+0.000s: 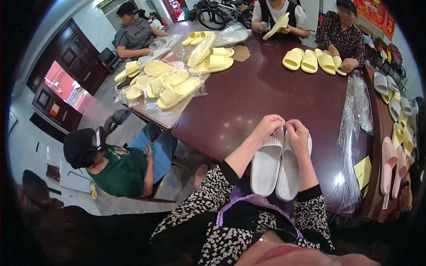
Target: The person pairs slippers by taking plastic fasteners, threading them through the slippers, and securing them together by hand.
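A pair of light grey slippers, the left slipper and the right slipper, lies side by side at the table's near edge, heels toward me. Above their straps, my left hand and my right hand meet with thumbs and fingertips pinched together. Whatever is between the fingertips is too small to make out. Both hands partly cover the toe ends of the slippers.
Yellow slippers in clear bags are heaped at the table's far left. Two pairs of yellow slippers stand at the far right. Clear thin strands lie to my right, beside a rack of slippers. Several people sit around the table.
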Tool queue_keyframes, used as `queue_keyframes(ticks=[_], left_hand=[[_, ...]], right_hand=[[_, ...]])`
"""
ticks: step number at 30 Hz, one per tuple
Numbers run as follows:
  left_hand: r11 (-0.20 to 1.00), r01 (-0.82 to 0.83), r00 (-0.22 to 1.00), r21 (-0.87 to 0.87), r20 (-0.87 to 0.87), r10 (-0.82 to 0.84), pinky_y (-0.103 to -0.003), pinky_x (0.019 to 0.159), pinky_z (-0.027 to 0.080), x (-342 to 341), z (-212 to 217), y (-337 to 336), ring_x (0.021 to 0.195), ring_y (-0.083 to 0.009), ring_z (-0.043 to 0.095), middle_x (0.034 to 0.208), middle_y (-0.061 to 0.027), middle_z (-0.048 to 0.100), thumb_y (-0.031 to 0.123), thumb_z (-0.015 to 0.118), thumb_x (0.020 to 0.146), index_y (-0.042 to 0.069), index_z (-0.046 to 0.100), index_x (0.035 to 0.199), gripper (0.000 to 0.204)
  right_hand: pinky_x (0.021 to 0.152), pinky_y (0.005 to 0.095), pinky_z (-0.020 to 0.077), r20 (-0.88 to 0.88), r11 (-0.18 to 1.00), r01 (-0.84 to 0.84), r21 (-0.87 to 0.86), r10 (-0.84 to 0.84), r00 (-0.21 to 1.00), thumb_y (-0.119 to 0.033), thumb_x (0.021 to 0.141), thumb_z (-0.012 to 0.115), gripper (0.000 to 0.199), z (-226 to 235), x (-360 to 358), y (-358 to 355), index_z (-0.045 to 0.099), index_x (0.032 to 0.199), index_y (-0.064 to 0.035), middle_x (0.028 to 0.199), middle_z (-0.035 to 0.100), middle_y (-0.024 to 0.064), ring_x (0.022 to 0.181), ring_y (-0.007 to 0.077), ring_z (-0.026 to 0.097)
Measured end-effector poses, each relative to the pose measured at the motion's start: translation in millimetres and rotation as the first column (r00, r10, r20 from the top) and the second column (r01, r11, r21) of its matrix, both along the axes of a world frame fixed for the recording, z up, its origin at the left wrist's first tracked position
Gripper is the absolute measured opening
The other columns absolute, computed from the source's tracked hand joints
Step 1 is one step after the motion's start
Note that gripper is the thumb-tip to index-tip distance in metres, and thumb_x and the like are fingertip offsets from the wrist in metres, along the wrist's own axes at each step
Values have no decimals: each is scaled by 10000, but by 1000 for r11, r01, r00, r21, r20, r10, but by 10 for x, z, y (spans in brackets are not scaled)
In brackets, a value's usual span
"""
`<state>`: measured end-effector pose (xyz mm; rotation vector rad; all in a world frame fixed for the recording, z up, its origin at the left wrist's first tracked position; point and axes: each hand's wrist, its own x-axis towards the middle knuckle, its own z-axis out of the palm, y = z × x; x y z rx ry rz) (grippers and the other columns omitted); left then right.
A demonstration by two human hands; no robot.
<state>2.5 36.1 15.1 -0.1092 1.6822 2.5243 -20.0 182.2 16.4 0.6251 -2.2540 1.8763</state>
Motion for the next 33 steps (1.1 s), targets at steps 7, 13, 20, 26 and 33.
queue_keyframes(ticks=[7, 13, 20, 26, 33], left_hand=[[886, -378, 921, -268, -204, 331, -217, 564, 437, -18, 46, -226, 637, -91, 536, 815, -58, 630, 78, 540, 809, 3, 634, 928, 169], [762, -564, 822, -318, -133, 553, -240, 594, 488, 61, -592, -762, 718, -133, 582, 893, -75, 610, 88, 603, 822, -20, 572, 1046, 250], [680, -542, 840, -494, -319, 438, -257, 620, 489, 53, -781, -672, 717, -134, 582, 881, -79, 615, 90, 555, 864, -28, 579, 1033, 208], [686, -475, 878, -551, -340, 335, -273, 689, 503, 54, -796, -615, 803, -166, 612, 934, -113, 642, 109, 538, 878, -63, 602, 1040, 244], [652, -321, 922, -687, -384, 48, -230, 667, 481, 302, -604, -638, 742, -107, 595, 834, -54, 649, 83, 565, 858, -30, 635, 984, 183]], right_hand=[[683, 372, 486, -405, 960, 253, 119, -186, 895, -46, 754, 610, 75, 413, 153, 350, 650, 818, -46, 846, 650, 112, 795, 281, 615], [726, 424, 470, 171, 823, -188, 536, 113, 979, -305, 795, 601, 295, 314, 799, 731, 632, 845, -17, 782, 627, 188, 779, 341, 616], [663, 443, 479, 87, 742, -33, 670, -35, 996, -289, 806, 576, 340, 107, 775, 418, 580, 733, 43, 705, 606, 224, 713, 354, 618], [615, 450, 490, -54, 668, 224, 710, -265, 963, -227, 755, 541, 259, -5, 487, 566, 598, 729, 25, 674, 613, 205, 631, 356, 615], [574, 365, 514, -348, -274, 419, 865, 273, 897, -104, 742, 547, 135, 900, -506, 1866, 659, 718, -33, 724, 624, 132, 654, 264, 621]])
